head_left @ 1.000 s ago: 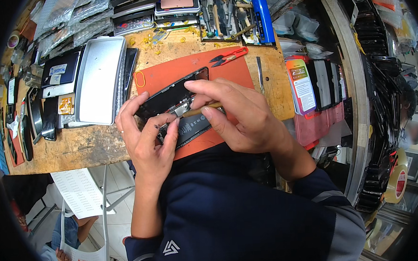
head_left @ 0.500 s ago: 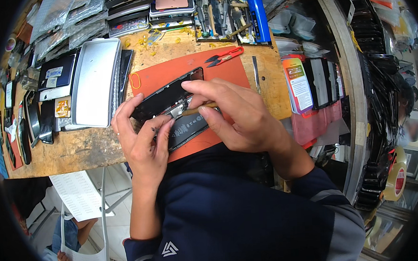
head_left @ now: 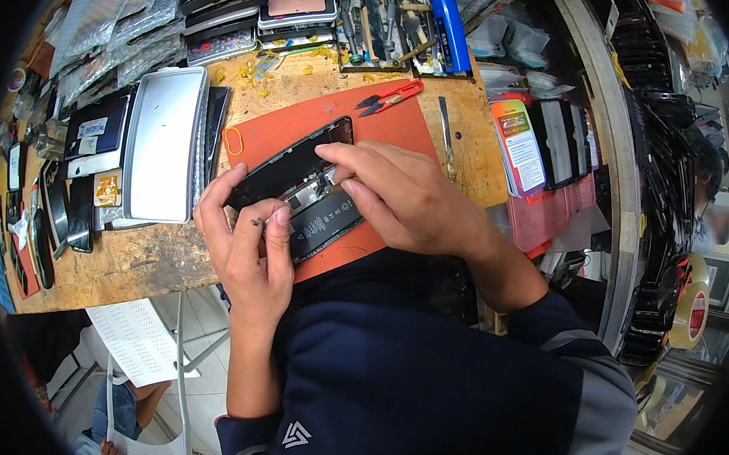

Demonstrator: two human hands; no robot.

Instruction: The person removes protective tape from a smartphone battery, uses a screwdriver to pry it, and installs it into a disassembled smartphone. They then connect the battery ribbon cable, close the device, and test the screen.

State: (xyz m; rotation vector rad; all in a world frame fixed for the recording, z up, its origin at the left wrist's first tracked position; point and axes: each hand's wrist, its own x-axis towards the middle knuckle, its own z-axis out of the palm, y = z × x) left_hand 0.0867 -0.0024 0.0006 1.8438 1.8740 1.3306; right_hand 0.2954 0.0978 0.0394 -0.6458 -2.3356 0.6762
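Steady the opened phone and spare its inner parts

The opened smartphone (head_left: 303, 198) is over the orange mat (head_left: 400, 127) at the near side of the bench (head_left: 477, 164); whether it rests there is unclear. Its screen assembly (head_left: 283, 167) tilts up on the far side, the battery (head_left: 323, 219) lying nearer.

The left hand (head_left: 246, 242) curls its outer fingers around the phone's left end, thumb and forefinger tips pressed together; anything between them cannot be made out. The right hand (head_left: 416, 196) sets its forefinger against the screen's inner face, the other fingers bent; I cannot tell what they pinch.

Careful work here probably means keeping the screen's tilt constant, pressing lightly beside the silvery parts, and avoiding any prying at the battery.
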